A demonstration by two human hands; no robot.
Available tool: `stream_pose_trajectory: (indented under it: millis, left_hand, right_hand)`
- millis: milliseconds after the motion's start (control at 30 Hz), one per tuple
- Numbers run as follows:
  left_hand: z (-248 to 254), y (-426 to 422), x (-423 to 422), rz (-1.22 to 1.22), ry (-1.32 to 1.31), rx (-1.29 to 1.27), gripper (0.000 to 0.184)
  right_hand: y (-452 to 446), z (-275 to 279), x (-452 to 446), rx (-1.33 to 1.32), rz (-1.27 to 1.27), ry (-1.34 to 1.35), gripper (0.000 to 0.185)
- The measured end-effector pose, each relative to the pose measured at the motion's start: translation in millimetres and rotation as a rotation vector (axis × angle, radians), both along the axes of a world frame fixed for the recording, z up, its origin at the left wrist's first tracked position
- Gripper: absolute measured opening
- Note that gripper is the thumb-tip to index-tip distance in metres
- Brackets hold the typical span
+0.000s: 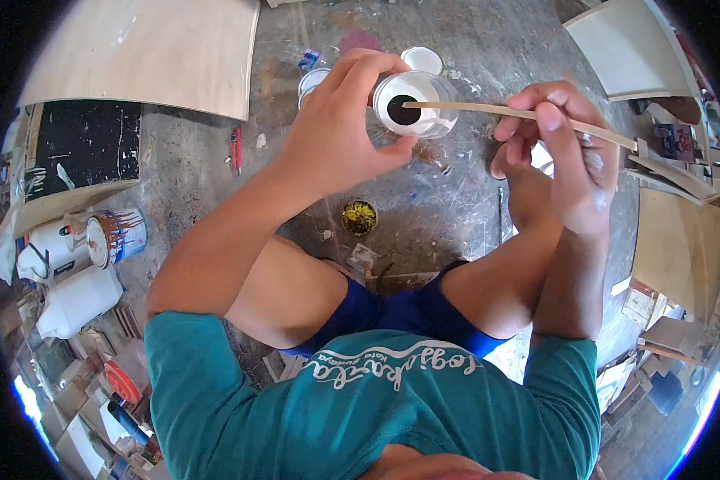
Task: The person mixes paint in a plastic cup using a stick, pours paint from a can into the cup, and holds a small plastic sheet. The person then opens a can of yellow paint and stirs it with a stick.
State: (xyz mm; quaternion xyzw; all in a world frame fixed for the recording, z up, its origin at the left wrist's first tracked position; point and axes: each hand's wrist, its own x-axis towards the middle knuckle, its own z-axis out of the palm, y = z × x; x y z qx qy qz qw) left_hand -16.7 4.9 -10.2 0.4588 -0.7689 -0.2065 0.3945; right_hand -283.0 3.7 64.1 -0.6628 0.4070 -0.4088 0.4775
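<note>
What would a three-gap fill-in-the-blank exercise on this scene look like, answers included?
1. The left hand holds the cup between its fingers and ____.
2. The right hand holds a stick, and the liquid behind its tip looks ____ than the white around it.
3. The shirt is green; the shorts are ____.

Missing words: thumb; darker; blue

The clear plastic cup (434, 86), held in the left hand (338, 108), has its round open mouth facing the camera, its inside white around a dark round pool (402, 114). The pale wooden stick (470, 106), thin, flat and slightly bowed, is pinched in the right hand (570, 148) to the right of the cup. It reaches across the cup's rim, its tip at the pool; whether it dips in is unclear.
</note>
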Motion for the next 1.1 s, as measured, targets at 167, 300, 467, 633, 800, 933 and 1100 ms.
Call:
stream_pose_trajectory:
  millis: [167, 300, 467, 633, 800, 933, 1100]
  left_hand:
    - [-2, -1, -2, -0.012, -0.014, -0.002, 0.070]
    - [-6, 0, -5, -0.022, 0.015, 0.007, 0.069]
    - [-5, 0, -6, -0.031, -0.010, 0.037, 0.069]
    - [-6, 2, -7, -0.041, 0.005, 0.034, 0.067]
    - [-7, 2, -8, -0.046, -0.001, 0.036, 0.067]
    - [-10, 2, -9, -0.048, 0.004, 0.030, 0.068]
    - [-8, 4, -10, -0.046, -0.006, 0.037, 0.067]
  right_hand:
    - [3, -2, 10, -0.099, -0.025, 0.195, 0.018]
    - [0, -7, 14, -0.240, -0.068, 0.203, 0.013]
    - [3, -6, 13, -0.202, 0.003, 0.269, 0.008]
    - [0, -10, 19, -0.312, -0.005, 0.218, 0.009]
    - [1, -7, 19, -0.271, -0.095, 0.255, 0.010]
    - [4, -5, 19, -0.191, -0.028, 0.216, 0.012]
    - [5, -8, 24, -0.164, -0.028, 0.069, 0.010]
